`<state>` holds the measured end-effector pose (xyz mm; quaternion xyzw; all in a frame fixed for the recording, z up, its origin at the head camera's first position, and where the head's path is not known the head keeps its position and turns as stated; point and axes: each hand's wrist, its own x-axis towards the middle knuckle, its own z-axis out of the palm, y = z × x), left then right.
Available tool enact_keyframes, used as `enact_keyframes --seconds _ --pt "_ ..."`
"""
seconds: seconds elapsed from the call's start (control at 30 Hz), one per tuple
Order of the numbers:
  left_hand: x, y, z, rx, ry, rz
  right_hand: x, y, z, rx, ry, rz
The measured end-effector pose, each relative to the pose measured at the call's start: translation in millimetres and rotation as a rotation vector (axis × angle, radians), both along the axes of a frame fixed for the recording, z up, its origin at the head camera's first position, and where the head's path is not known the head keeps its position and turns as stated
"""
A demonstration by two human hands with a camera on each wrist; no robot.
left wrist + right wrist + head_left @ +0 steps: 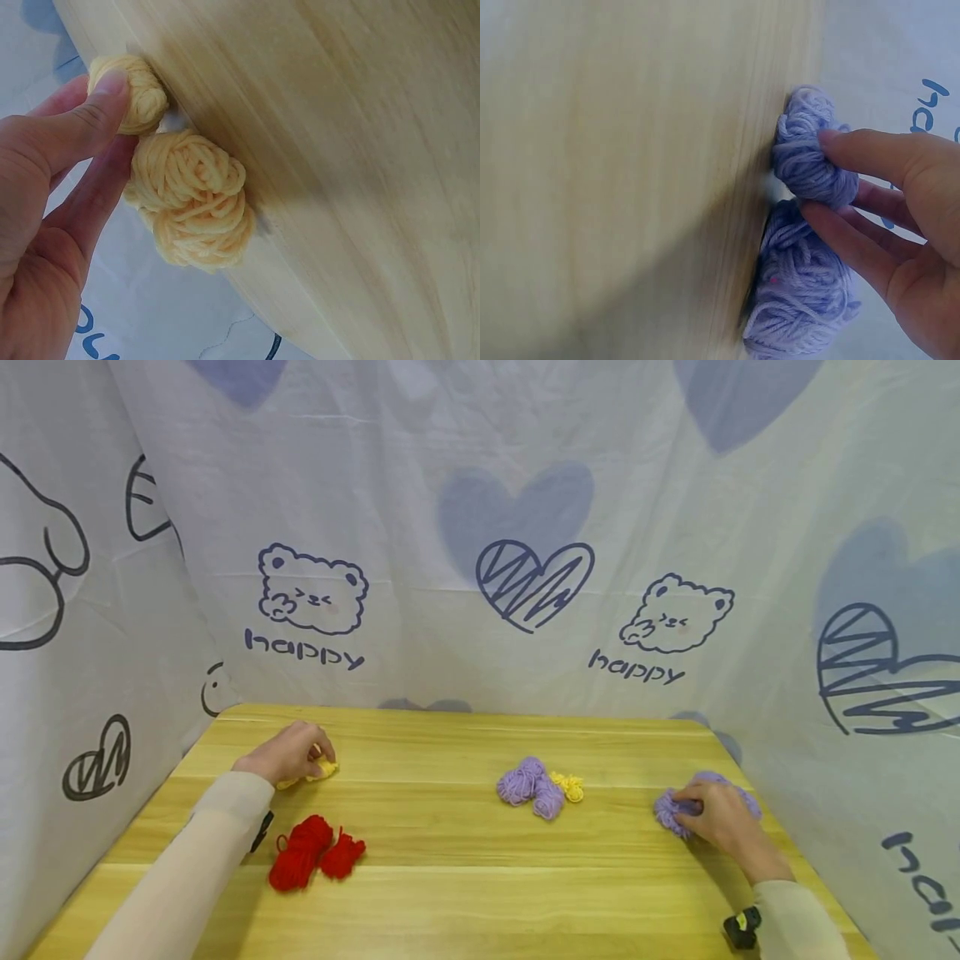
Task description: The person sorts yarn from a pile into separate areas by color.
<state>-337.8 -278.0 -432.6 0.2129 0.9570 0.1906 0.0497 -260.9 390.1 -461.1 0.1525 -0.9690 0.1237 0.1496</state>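
Observation:
At the table's left, my left hand (285,755) pinches a small yellow yarn ball (142,101) between thumb and fingers. Right beside that ball lies a larger yellow yarn bundle (196,201), close to the fingers. Over on the right side, my right hand (722,817) holds a small purple yarn ball (808,154) between thumb and fingertips. A bigger purple yarn bundle (799,292) lies against it, near the lower fingers. The hand hides part of the purple yarn in the head view.
Two red yarn bundles, one larger (302,853) and one smaller (342,855), lie near the left forearm. Mid-table are purple yarn bundles (528,783) with a yellow yarn bundle (570,787) beside them. Printed white cloth (420,652) hangs around the wooden table (480,902).

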Motion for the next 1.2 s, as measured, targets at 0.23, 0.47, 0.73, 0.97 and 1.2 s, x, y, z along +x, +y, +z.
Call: enact_keyframes --seconds 0.23,0.47,0.73,0.97,1.2 --pt "-0.1 0.2 0.3 0.005 -0.004 0.004 -0.3 -0.8 0.3 0.006 -0.013 -0.010" --pt "0.5 0.9 1.3 0.003 -0.005 0.006 -0.4 -0.7 0.7 0.009 -0.036 -0.021" --pt "-0.3 -0.5 0.6 -0.002 -0.002 0.008 -0.8 -0.4 2.1 0.000 -0.038 -0.022" --pt "-1.1 -0.8 -0.7 0.001 0.006 -0.007 0.6 -1.5 3.9 0.000 -0.044 -0.018" --pt "-0.1 -1.1 0.0 0.004 0.014 -0.016 1.1 -1.4 2.3 -0.003 -0.085 -0.026"
